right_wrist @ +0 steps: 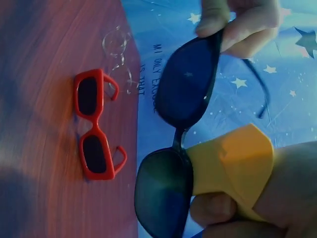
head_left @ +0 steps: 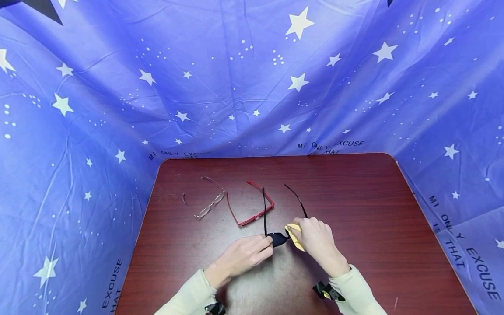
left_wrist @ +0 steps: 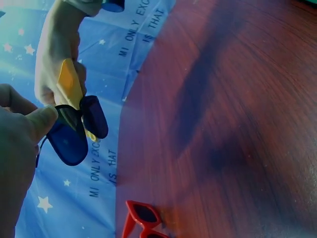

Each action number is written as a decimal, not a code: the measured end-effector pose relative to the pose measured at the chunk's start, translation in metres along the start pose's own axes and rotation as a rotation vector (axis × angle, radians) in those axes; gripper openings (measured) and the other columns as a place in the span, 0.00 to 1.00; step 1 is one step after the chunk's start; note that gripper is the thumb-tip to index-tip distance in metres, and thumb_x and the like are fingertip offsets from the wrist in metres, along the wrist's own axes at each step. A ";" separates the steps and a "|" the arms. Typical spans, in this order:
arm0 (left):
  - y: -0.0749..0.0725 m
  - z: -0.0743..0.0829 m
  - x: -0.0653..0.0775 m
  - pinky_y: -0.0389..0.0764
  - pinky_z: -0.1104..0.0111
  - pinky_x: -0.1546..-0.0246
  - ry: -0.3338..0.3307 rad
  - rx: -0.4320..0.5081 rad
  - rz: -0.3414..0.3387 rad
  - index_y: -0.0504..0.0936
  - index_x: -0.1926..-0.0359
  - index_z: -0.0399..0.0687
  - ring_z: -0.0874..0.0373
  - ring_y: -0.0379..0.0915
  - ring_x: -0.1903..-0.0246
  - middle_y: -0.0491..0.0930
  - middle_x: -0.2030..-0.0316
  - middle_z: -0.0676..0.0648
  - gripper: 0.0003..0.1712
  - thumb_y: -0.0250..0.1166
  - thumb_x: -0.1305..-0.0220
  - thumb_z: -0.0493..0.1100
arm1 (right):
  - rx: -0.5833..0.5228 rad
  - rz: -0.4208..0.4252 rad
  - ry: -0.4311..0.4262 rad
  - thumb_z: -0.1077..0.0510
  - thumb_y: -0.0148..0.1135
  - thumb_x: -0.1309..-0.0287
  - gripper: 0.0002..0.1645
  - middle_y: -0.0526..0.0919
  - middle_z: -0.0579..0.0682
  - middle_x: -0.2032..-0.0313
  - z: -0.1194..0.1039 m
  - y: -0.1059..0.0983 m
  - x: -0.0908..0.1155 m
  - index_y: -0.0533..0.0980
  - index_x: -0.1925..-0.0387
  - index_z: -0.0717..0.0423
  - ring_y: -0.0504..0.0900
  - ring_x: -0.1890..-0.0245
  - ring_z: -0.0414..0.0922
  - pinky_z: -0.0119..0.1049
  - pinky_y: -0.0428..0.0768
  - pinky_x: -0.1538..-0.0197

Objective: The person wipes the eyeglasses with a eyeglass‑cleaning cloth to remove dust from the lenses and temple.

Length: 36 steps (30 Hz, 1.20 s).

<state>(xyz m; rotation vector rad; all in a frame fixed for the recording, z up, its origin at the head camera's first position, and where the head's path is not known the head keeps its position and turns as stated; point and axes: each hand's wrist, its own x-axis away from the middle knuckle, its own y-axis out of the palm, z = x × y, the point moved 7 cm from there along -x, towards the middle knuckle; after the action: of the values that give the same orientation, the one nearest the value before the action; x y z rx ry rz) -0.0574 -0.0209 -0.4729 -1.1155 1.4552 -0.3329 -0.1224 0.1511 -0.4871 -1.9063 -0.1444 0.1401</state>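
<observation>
Black sunglasses (head_left: 278,239) are held up above the table, their temples pointing away toward the back. My left hand (head_left: 246,253) pinches them at the outer corner of the left lens, thumb and fingers on the frame, as the right wrist view shows. In my right hand (head_left: 316,238) is a folded yellow cloth (head_left: 294,237), gripped between thumb and fingers. The cloth lies against the other lens near the bridge, behind it in the right wrist view (right_wrist: 228,161). Part of that lens is covered by the hand in the head view.
Red sunglasses (head_left: 256,216) lie on the dark red wooden table (head_left: 354,188) just beyond the black pair. To their left lie clear-framed glasses (head_left: 210,204) with open temples. A blue star-patterned curtain (head_left: 236,87) surrounds the table's back and sides.
</observation>
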 end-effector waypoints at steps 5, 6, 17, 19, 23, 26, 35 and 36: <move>0.004 -0.015 0.005 0.82 0.73 0.52 -0.144 0.150 0.013 0.82 0.62 0.44 0.59 0.80 0.58 0.83 0.58 0.50 0.07 0.58 0.29 0.39 | -0.154 0.164 0.004 0.51 0.74 0.41 0.06 0.84 0.47 0.79 0.003 -0.009 0.001 0.88 0.62 0.42 0.82 0.79 0.51 0.45 0.73 0.79; 0.004 -0.018 0.006 0.82 0.73 0.53 -0.174 0.171 0.030 0.82 0.62 0.44 0.59 0.80 0.59 0.83 0.59 0.50 0.08 0.58 0.28 0.40 | -0.188 0.215 -0.006 0.51 0.75 0.42 0.07 0.85 0.47 0.80 0.004 -0.012 0.002 0.88 0.61 0.42 0.81 0.80 0.49 0.44 0.72 0.79; 0.005 -0.042 0.020 0.82 0.70 0.52 -0.571 0.349 0.181 0.80 0.61 0.42 0.55 0.81 0.59 0.83 0.61 0.48 0.05 0.66 0.32 0.39 | -0.559 0.576 -0.208 0.69 0.76 0.49 0.17 0.91 0.46 0.64 0.010 -0.015 0.020 0.88 0.57 0.50 0.85 0.70 0.31 0.20 0.79 0.66; 0.007 -0.046 0.023 0.82 0.71 0.53 -0.687 0.413 0.205 0.80 0.61 0.42 0.55 0.82 0.59 0.83 0.60 0.46 0.06 0.69 0.35 0.36 | -0.621 0.583 -0.203 0.71 0.75 0.49 0.18 0.91 0.49 0.64 0.011 -0.011 0.023 0.88 0.57 0.53 0.83 0.70 0.29 0.18 0.78 0.66; 0.012 -0.054 0.032 0.82 0.72 0.59 -0.923 0.563 0.311 0.79 0.61 0.41 0.57 0.82 0.64 0.84 0.62 0.44 0.09 0.71 0.39 0.31 | -0.669 0.583 -0.210 0.76 0.74 0.52 0.18 0.90 0.54 0.66 0.006 -0.002 0.027 0.87 0.59 0.58 0.81 0.69 0.26 0.16 0.77 0.66; 0.015 -0.057 0.037 0.80 0.73 0.65 -1.099 0.671 0.384 0.80 0.62 0.39 0.63 0.81 0.69 0.85 0.66 0.45 0.07 0.70 0.38 0.29 | -0.680 0.573 -0.216 0.78 0.73 0.54 0.18 0.90 0.56 0.67 -0.005 -0.004 0.030 0.86 0.60 0.62 0.81 0.69 0.28 0.16 0.76 0.65; 0.034 -0.044 0.038 0.81 0.73 0.61 -1.456 1.126 0.432 0.75 0.57 0.24 0.68 0.78 0.68 0.82 0.68 0.37 0.07 0.59 0.28 0.30 | -0.729 0.498 -0.125 0.71 0.73 0.45 0.16 0.91 0.47 0.63 -0.003 0.028 0.019 0.87 0.56 0.53 0.83 0.68 0.32 0.18 0.77 0.63; 0.036 -0.043 0.038 0.81 0.73 0.60 -1.454 1.155 0.434 0.74 0.57 0.23 0.67 0.78 0.68 0.82 0.68 0.39 0.07 0.58 0.27 0.30 | -0.744 0.477 -0.106 0.69 0.73 0.43 0.15 0.91 0.46 0.62 -0.004 0.031 0.018 0.86 0.55 0.52 0.83 0.67 0.31 0.18 0.77 0.62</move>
<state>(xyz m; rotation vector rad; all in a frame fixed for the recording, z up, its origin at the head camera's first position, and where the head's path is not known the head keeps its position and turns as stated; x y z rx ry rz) -0.1041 -0.0491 -0.5124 0.0875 0.0203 0.0339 -0.1034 0.1405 -0.5152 -2.6494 0.2254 0.5727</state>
